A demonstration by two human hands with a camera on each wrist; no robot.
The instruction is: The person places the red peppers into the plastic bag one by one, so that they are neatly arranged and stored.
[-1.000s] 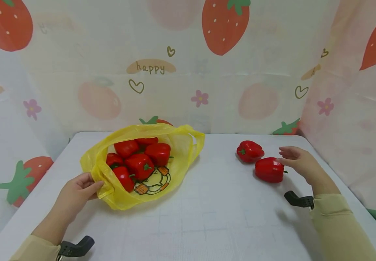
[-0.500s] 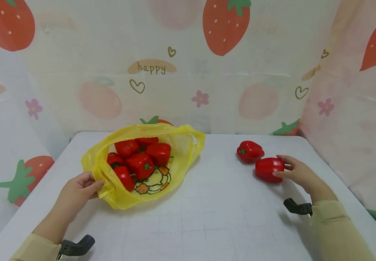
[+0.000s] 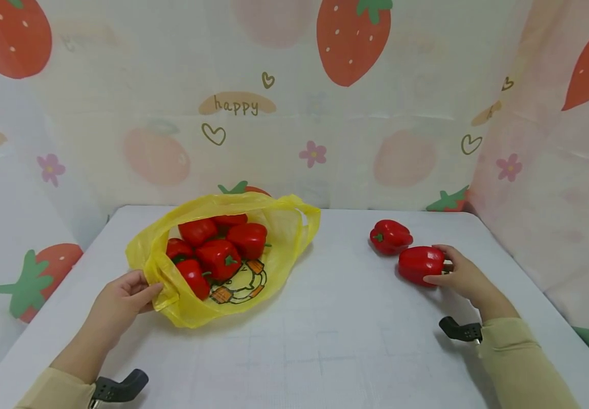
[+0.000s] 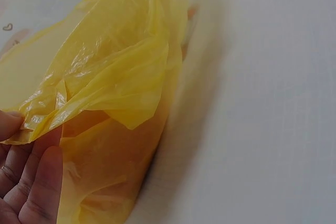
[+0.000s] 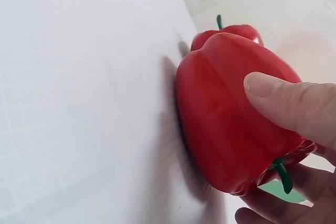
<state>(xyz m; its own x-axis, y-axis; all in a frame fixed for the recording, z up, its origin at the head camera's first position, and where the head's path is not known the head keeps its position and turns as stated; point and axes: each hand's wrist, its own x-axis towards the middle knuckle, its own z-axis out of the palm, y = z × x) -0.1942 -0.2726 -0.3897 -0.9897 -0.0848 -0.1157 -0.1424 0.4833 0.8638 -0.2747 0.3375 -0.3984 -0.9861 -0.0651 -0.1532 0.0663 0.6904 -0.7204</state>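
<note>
On the left, my left hand [image 3: 125,298] pinches the rim of a yellow plastic bag [image 3: 286,227] between thumb and fingers. The bag lies on its side with its mouth facing me, and several red bell peppers rest in it. The left wrist view shows the crumpled bag edge [image 4: 105,77] under the thumb. At the right, my right hand [image 3: 470,281] grips a red bell pepper [image 3: 419,265] by its stem end. In the right wrist view the thumb presses on the side of this bell pepper [image 5: 231,108], its green stem pointing toward the palm.
Another red bell pepper [image 3: 391,237] lies just behind the gripped one. The white table [image 3: 294,352] runs back to a wall covering [image 3: 350,119] printed with strawberries, with more of it along both sides.
My right hand has come down and left onto the nearer bell pepper, its thumb and fingers now around the stem end. The left hand and the bag have stayed still.
</note>
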